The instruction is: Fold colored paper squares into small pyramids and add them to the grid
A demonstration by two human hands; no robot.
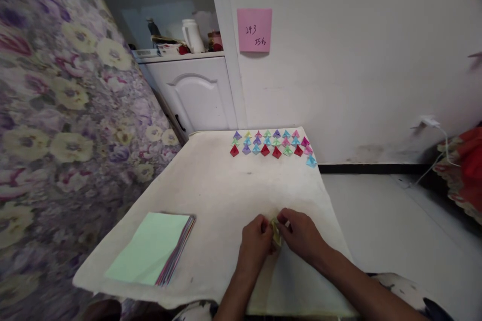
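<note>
My left hand [255, 239] and my right hand [301, 233] meet over the near part of a cream table [222, 190]. Both pinch a small piece of pale yellow-green folded paper [276, 233] between their fingertips. The paper is mostly hidden by the fingers. At the far edge of the table lie several small folded paper shapes [273, 144] in red, purple, blue, green and pink, set out in rows. A stack of coloured paper sheets [152, 248] with a light green sheet on top lies at the near left of the table.
A flowered cloth [56, 125] hangs along the left. A white cabinet [196, 90] with a jug and jars on top stands behind. A pink note [254, 29] sticks to the white wall. A charger and cable [431, 125] hang at right, near red fabric [465, 170].
</note>
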